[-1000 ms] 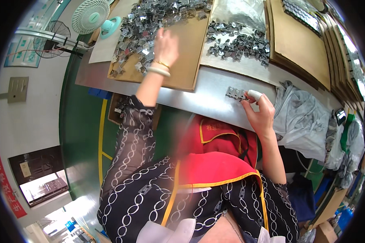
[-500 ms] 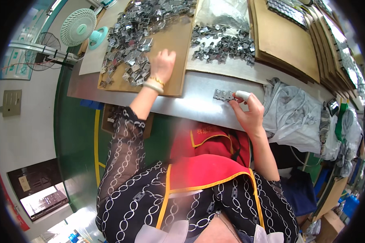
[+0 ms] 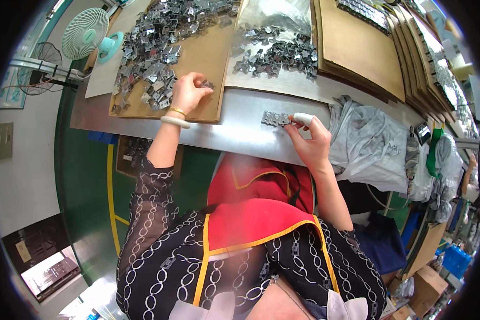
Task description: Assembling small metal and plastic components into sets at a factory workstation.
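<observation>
Over the bare right part of a brown board, my left hand point(image 3: 188, 95) is closed, pinching a small dark metal piece point(image 3: 207, 84) between thumb and fingers. A heap of similar shiny metal pieces point(image 3: 157, 80) covers the board's left and far parts. My right hand point(image 3: 312, 143), with a white wrap on one finger, is at the steel table edge. Its thumb and forefinger grip the right end of a short row of flat metal pieces point(image 3: 274, 118) on the steel. How the pieces in the row are joined cannot be made out.
Another pile of dark metal pieces point(image 3: 285, 56) lies on a pale sheet beyond the table edge. Stacked brown boards point(image 3: 360, 53) stand at the far right. Grey cloth or plastic point(image 3: 365, 141) drapes beside my right hand. A pale green fan point(image 3: 85, 34) stands at the far left.
The view has shifted, so the scene sits further left. My left hand, earlier blurred over the board, has turned and now shows a piece in its fingertips. The right hand keeps its grip.
</observation>
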Demonstrator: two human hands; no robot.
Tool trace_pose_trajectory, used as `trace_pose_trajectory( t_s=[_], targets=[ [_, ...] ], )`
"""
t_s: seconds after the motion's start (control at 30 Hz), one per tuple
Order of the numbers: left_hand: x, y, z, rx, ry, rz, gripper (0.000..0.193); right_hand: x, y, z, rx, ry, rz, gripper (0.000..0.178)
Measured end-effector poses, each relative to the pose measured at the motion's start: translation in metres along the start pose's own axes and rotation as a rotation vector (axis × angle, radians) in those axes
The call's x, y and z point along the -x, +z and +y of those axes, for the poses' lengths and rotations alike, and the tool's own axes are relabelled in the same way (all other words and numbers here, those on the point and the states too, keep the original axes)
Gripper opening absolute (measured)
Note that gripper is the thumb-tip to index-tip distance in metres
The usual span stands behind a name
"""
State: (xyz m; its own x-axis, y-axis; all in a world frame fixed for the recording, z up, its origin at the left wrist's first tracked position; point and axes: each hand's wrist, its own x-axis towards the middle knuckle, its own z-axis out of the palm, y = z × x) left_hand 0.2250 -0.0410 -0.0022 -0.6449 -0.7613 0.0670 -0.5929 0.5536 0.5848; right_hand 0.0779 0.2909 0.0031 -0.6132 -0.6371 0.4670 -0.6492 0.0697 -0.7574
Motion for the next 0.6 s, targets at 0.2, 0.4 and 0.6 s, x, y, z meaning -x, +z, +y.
trace_pose_trajectory(
  t_s=[0.2, 0.4, 0.6],
  targets=[
    [0.017, 0.004, 0.015, 0.066, 0.151, -0.098, 0.041, 0.005, -0.004, 0.013, -0.029, 0.23, 0.013, 0.025],
    [0.067, 0.026, 0.079, 0.504, 0.213, -0.157, 0.024, -0.007, -0.002, 0.029, -0.214, 0.524, 0.008, 0.03],
    [0.102, 0.061, 0.122, 0.622, 0.233, -0.158, 0.026, -0.014, 0.012, 0.015, -0.432, 0.473, 0.21, 0.032]
  ],
)
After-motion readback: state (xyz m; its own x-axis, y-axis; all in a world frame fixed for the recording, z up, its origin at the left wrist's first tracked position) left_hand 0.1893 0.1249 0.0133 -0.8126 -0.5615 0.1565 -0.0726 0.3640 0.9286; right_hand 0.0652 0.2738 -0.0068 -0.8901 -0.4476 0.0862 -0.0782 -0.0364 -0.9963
